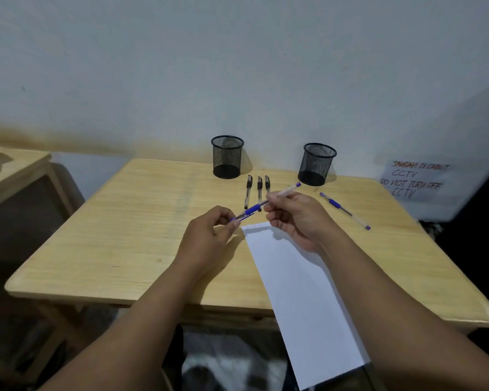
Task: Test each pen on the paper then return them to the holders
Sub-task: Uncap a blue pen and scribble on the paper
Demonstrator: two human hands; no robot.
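Observation:
My right hand (297, 218) holds a blue pen (283, 193) by its clear barrel, above the top edge of the white paper (302, 292). My left hand (209, 235) pinches the pen's blue cap (242, 217) at the tip end; whether the cap is on or off the tip I cannot tell. Faint scribbles mark the paper's top edge. Three black pens (259, 193) lie side by side in front of the left mesh holder (227, 156). Another blue pen (345, 210) lies to the right, below the right mesh holder (316, 163).
The wooden table (124, 235) stands against a pale wall. The paper overhangs the table's near edge. A handwritten CCTV notice (415, 180) hangs at the right. A second wooden table (12, 167) is at the far left.

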